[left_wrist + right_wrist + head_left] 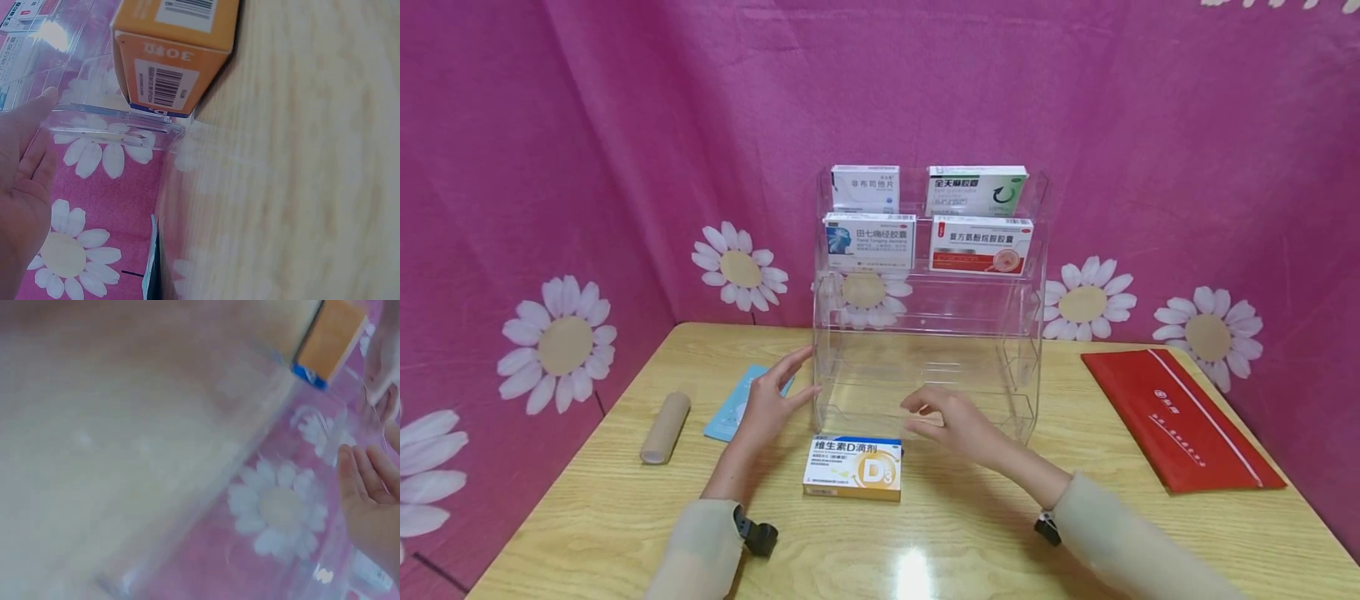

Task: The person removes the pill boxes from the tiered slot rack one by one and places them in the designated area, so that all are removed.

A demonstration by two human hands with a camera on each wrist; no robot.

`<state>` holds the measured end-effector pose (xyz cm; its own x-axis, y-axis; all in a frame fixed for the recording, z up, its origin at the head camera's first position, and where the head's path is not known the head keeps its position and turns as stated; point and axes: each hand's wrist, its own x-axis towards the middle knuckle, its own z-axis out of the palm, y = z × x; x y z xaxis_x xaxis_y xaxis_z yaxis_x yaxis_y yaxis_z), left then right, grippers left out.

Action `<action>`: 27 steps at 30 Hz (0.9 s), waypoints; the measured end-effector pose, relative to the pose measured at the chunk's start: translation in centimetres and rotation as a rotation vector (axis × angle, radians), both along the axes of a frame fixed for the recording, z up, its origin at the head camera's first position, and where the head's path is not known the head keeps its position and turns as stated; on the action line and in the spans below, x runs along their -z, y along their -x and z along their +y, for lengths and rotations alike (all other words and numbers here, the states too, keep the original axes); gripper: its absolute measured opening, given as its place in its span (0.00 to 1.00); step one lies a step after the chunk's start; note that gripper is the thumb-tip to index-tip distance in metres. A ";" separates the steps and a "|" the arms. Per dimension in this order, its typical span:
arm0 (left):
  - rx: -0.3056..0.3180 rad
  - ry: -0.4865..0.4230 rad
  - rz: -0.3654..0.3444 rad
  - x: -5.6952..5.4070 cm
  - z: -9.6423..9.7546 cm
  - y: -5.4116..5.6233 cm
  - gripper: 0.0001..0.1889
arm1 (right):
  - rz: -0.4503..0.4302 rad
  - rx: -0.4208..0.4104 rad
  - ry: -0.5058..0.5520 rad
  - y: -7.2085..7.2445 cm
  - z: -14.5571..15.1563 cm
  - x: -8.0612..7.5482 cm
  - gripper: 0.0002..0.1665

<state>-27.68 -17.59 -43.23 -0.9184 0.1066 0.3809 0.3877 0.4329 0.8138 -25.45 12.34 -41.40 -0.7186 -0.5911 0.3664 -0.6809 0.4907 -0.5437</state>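
Note:
A clear acrylic tiered display stand stands at the back of the table. My left hand is at its left side, fingers extended, thumb tip right at the clear wall. In front of the lower tier, my right hand hovers with loosely bent fingers and nothing between them. A white and orange vitamin D drops box lies on the table before the stand, between my hands. The upper two tiers hold several medicine boxes, among them a red and white box and a blue and white box.
A cardboard tube and a light blue packet lie on the left of the wooden table. On the right is a red document pouch. Pink flowered cloth hangs behind the table.

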 end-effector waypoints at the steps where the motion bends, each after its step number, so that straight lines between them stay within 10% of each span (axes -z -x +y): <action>1: -0.002 0.001 -0.006 0.0 0.0 0.0 0.32 | 0.035 0.005 0.011 0.2 0.2 -0.4 0.13; 14: -0.010 0.007 -0.011 -0.1 0.0 -0.1 0.32 | 0.443 0.064 0.100 4.3 3.8 -6.4 0.20; 27: -0.015 0.013 0.001 -0.1 0.0 -0.2 0.32 | 0.635 0.267 0.059 8.1 7.1 -12.5 0.26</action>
